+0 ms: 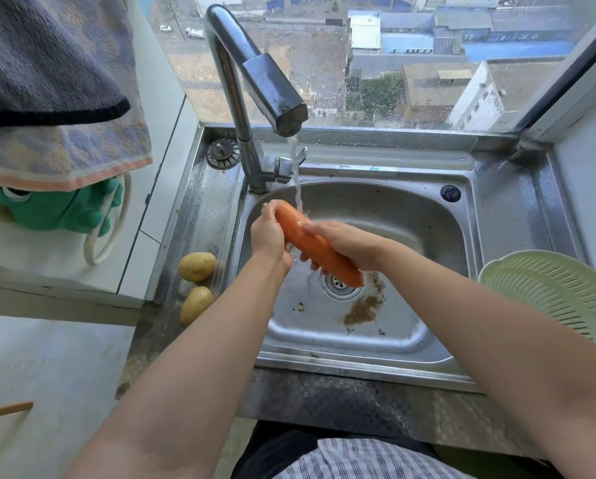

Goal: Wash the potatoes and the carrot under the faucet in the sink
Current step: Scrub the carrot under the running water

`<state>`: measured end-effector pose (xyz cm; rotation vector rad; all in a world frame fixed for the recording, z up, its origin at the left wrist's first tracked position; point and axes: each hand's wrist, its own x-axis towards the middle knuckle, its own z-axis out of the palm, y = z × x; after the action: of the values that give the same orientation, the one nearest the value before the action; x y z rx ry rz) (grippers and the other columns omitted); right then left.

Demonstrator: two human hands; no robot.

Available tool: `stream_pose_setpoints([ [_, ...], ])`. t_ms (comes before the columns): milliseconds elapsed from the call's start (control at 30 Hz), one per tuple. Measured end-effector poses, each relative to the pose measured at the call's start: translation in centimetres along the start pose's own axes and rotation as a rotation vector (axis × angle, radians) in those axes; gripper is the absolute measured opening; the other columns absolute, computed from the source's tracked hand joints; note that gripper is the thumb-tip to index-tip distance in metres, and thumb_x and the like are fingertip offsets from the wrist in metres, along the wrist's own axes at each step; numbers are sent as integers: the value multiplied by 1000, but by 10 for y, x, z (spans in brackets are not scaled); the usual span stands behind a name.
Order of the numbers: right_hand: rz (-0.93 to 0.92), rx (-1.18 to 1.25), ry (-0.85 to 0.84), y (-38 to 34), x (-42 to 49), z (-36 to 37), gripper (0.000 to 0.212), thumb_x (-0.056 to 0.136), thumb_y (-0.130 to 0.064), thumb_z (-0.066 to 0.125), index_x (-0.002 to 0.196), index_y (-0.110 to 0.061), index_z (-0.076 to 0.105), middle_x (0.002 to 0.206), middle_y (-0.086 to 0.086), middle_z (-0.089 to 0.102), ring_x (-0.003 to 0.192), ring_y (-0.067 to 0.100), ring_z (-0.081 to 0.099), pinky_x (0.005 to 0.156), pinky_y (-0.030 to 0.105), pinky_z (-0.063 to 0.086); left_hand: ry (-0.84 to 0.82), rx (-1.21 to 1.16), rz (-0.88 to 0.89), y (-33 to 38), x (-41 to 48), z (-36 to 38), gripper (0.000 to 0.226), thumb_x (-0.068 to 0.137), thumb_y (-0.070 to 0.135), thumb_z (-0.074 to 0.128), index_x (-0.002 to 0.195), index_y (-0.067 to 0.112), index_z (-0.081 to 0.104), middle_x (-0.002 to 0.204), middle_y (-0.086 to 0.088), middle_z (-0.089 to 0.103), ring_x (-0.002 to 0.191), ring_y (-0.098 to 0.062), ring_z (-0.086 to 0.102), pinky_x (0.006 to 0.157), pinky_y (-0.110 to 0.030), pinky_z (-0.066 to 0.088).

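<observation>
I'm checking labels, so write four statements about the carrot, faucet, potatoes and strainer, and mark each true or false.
1. The left hand and the right hand both grip the carrot. True.
2. The faucet is off. False: water runs from it onto the carrot.
3. The potatoes lie in the sink. False: both lie outside the basin, on the ledge to its left.
4. A green strainer sits to the right of the sink. True.
</observation>
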<state>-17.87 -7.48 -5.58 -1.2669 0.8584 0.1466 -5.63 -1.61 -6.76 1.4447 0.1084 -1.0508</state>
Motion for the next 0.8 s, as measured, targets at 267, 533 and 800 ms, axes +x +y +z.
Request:
stream_pose_setpoints([
  [267, 136, -166, 154, 22, -5, -27, 62, 84, -64, 58, 100, -5, 70, 69, 5, 66, 47, 10, 53, 44, 18, 40, 19, 51, -49, 7, 5, -19, 15, 93, 27, 48, 96, 14, 53, 101, -15, 56, 89, -26, 58, 78, -41, 55],
  [533, -69, 580, 584, 19, 3, -35, 47, 77, -23, 81, 114, -5, 58, 105, 15, 63, 75, 17, 63, 57, 21, 54, -150, 337, -122, -10, -8, -35, 23, 90, 33, 64, 99, 12, 62, 94, -18, 65, 61, -23, 67, 43, -25, 54],
  [800, -219, 833, 492, -5, 32, 14, 48, 82, 3, 71, 120, -10, 45, 98, 15, 60, 74, 22, 63, 89, 43, 54, -463, 446, -448, 5, -23, -47, 55, 98, 48, 41, 124, 1, 54, 105, -23, 66, 80, -33, 69, 73, -42, 61],
])
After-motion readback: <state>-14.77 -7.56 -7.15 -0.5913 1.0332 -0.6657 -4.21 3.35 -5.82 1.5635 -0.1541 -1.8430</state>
